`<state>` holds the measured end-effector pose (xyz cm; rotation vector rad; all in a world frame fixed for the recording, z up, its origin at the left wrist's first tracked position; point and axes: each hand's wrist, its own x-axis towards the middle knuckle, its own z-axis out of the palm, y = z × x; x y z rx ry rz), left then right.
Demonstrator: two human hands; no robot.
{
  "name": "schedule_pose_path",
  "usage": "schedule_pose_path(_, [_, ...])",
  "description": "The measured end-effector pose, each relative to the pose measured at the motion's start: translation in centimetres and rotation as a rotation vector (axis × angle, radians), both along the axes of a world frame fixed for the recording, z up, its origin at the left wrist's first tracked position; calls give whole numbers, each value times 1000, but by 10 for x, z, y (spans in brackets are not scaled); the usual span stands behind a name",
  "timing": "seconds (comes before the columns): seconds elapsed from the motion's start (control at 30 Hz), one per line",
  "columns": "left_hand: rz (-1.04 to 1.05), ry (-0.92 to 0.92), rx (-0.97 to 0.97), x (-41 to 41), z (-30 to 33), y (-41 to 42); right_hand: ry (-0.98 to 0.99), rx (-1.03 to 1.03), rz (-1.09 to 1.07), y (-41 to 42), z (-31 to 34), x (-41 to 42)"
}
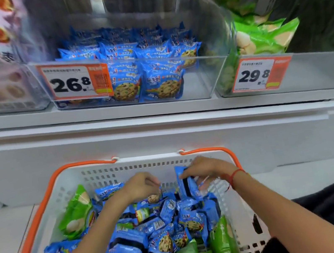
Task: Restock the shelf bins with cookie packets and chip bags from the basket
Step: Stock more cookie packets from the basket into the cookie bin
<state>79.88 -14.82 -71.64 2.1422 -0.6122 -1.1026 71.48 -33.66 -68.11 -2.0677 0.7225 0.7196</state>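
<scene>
blue cookie packets (pixel 157 234) heaped in basket (pixel 43 209) | green chip bags (pixel 76 212) at sides

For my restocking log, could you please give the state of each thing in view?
Basket: heaped with packets.
Cookie bin: partly filled, right front bare.
Chip bin: holds green bags.
Left hand: down among cookie packets, grip unclear.
Right hand: grips a blue cookie packet.

White shelf (pixel 158 105) with clear bins (pixel 207 71) of blue, possibly green, packets (pixel 161 83).
</scene>
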Motion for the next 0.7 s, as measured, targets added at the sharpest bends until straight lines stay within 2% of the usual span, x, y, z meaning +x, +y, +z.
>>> schedule_pose_path(0.1, [-8, 8, -127, -3, 45, 1, -75, 106, -115, 2, 38, 7])
schedule_pose_path(0.17, [19, 17, -198, -11, 68, -5, -131, 105, -130, 9, 64, 11])
schedule_pose_path(0.33, [259, -45, -404, -33, 88, -16, -232, 302, -194, 17, 111, 3])
schedule_pose_path(0.4, [361, 4, -493, -36, 91, -14, -255, 359, -210, 17, 126, -2])
schedule_pose_path(0.53, [458, 153, -609, -36, 100, -8, -328, 224, -116, 14, 144, -12])
schedule_pose_path(0.7, [441, 264, -684, -34, 105, -8, -457, 53, -64, 15, 148, -15])
